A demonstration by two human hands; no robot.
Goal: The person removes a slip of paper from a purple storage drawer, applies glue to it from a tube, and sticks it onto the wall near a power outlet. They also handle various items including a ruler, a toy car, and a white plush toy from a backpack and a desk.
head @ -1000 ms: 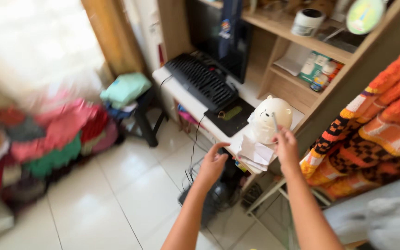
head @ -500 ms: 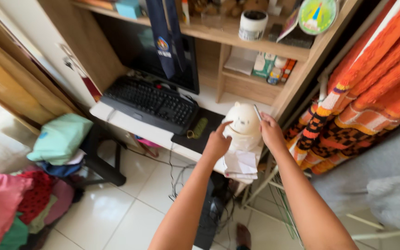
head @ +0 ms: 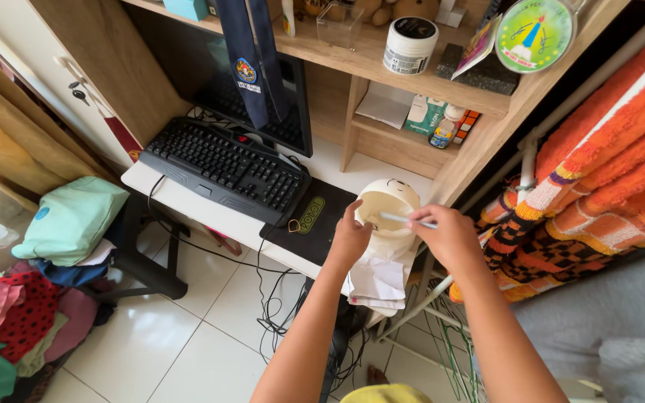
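Head camera view, looking down: a cream bear-shaped jar (head: pixel 388 213) stands on the white tabletop (head: pixel 210 216), just right of a black mouse pad (head: pixel 315 220) and black keyboard (head: pixel 222 168). Left hand (head: pixel 350 240) grips the jar's side with curled fingers. Right hand (head: pixel 451 237), fingers pinched, holds a thin white stick (head: pixel 401 219) across the jar's open top, above folded white papers (head: pixel 375 282).

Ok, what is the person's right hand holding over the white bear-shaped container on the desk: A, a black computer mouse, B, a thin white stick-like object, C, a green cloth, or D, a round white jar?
B: the right hand pinches a thin white stick-like object across the white bear-shaped container, which the left hand steadies at its side.
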